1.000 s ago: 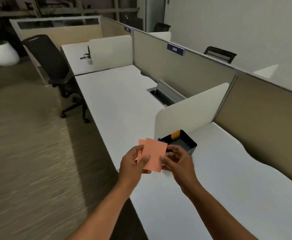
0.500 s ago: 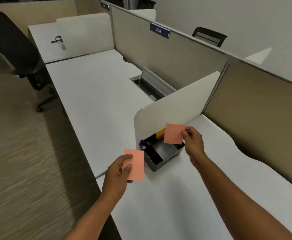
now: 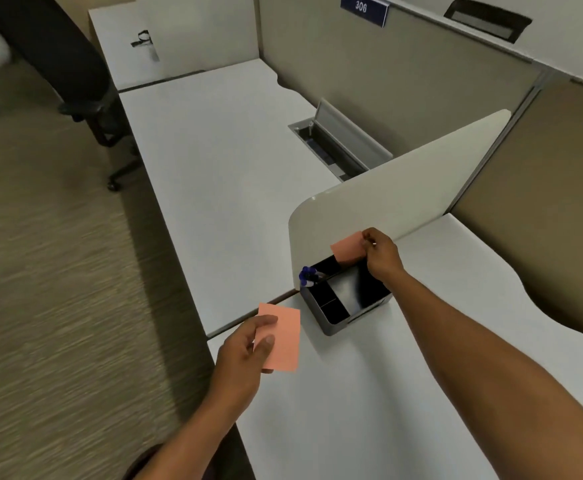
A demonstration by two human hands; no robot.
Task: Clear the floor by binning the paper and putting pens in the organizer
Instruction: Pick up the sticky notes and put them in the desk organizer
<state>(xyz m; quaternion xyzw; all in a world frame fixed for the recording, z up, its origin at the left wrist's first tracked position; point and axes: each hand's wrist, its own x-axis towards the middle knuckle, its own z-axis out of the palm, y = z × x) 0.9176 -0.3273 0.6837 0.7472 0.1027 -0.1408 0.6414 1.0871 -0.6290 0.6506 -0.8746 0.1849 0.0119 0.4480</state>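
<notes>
A dark desk organizer [image 3: 331, 325] with several compartments stands on the white desk [image 3: 369, 393], against a cream divider. Blue pens [image 3: 308, 274] stick out of its far-left corner. My right hand [image 3: 380, 252] pinches one salmon-orange paper note [image 3: 347, 249] just above the organizer's back compartment. My left hand [image 3: 245, 351] holds a second salmon-orange note [image 3: 285, 336] over the desk's front edge, to the left of the organizer.
A cream divider panel [image 3: 387, 195] rises behind the organizer. An open cable tray [image 3: 335, 143] is set into the neighbouring desk. A black office chair [image 3: 72, 64] stands on the carpet at the far left. Tan partition walls [image 3: 542, 185] run along the right.
The two notes, held together a second ago, are now apart. My right hand carried one up over the organizer's back; my left hand keeps the other near the desk edge. The view tilted down.
</notes>
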